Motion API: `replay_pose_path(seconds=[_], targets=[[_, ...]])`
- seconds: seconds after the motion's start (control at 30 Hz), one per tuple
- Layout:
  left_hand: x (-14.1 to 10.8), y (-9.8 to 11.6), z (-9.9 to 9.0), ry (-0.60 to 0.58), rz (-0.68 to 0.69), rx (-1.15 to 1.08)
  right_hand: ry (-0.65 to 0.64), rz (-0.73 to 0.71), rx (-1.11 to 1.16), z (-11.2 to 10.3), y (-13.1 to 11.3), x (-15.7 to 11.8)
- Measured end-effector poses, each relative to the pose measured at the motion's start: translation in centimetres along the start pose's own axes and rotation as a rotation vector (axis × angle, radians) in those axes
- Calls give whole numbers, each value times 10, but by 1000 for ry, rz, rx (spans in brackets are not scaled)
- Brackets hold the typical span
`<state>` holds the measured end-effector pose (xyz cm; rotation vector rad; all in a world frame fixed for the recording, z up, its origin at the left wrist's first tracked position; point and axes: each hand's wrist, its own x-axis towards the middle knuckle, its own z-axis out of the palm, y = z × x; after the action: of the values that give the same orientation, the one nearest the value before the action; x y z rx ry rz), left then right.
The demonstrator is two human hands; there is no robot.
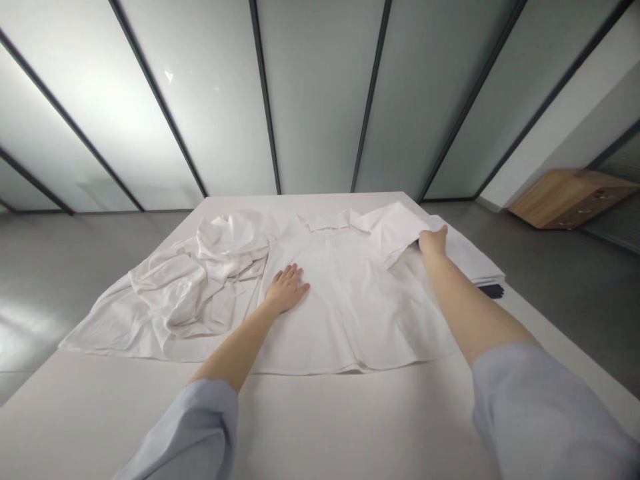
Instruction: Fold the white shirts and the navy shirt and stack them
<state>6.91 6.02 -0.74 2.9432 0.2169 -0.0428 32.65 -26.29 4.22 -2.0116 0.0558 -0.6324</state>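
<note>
A white shirt (340, 313) lies spread on the white table (310, 427), its collar at the far side and its hem toward me. My left hand (287, 289) rests flat on the left part of the shirt, fingers stretched out and apart. At the right, my right hand (434, 241) is closed on the end of the shirt's sleeve (397, 223), lifting its edge a little off the table. Part of the grip is hidden behind the hand. Left of the shirt is a crumpled heap of white garments (200, 280), touching its side.
Beyond my right hand lies a flat folded white cloth stack (473, 257), with a dark blue piece (493, 291) showing under it near the table's right edge. Frosted glass panels (320, 100) stand behind the table. A wooden cabinet (565, 197) is at the far right.
</note>
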Motion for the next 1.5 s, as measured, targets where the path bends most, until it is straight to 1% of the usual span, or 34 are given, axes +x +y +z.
replay_pose_path(seconds=[0.03,0.07,0.1,0.13,0.17,0.23,0.27,0.3,0.37,0.43,0.53,0.6,0.73,0.83,0.9,0.97,1.0,1.03,1.1,1.17,1.23,1.3,1.37,1.43,1.5], targets=[[-1,1,0,5,8,26,12,-17,-76,-4,2,-6],[-1,2,0,8,12,45,-13,-45,-160,-6,3,-17],[-2,3,0,10,11,57,-70,-115,-243,-6,3,-30],[-2,3,0,11,10,65,-183,-243,-314,-5,2,-47],[-2,3,1,12,9,70,-331,-367,-374,-2,0,-64],[-1,2,2,13,10,74,-615,-552,-510,6,-4,-98],[-1,1,3,13,10,76,-702,-589,-595,10,-6,-112],[-1,0,4,16,11,77,-762,-599,-666,13,-7,-123],[-1,-1,6,28,13,84,-819,-583,-762,16,-9,-136],[-2,0,4,44,16,95,-836,-568,-787,15,-12,-138],[-5,5,-4,56,23,122,-846,-581,-786,10,-19,-134],[-7,10,-11,55,17,136,-853,-597,-795,6,-26,-133],[-12,23,-28,38,-39,176,-848,-619,-871,-3,-47,-136],[-16,30,-41,-25,-54,237,-845,-604,-941,-10,-60,-140],[-15,33,-50,-105,-57,259,-877,-574,-967,-11,-66,-140],[-8,35,-56,-185,-58,268,-911,-552,-967,-9,-69,-137],[-2,36,-58,-204,-52,270,-917,-549,-954,-5,-69,-135],[5,36,-58,-197,-40,270,-910,-551,-935,0,-69,-132],[24,35,-54,-109,-12,254,-868,-581,-870,13,-66,-126],[44,31,-44,8,-7,211,-853,-627,-794,27,-59,-118],[62,23,-32,78,-26,176,-879,-650,-754,39,-48,-113],[72,15,-20,81,-45,157,-891,-632,-767,46,-36,-111],[73,9,-10,47,-63,153,-870,-607,-801,45,-26,-113],[67,7,-6,22,-68,159,-840,-600,-827,40,-23,-117],[60,10,-8,9,-61,164,-828,-593,-845,34,-27,-119]])
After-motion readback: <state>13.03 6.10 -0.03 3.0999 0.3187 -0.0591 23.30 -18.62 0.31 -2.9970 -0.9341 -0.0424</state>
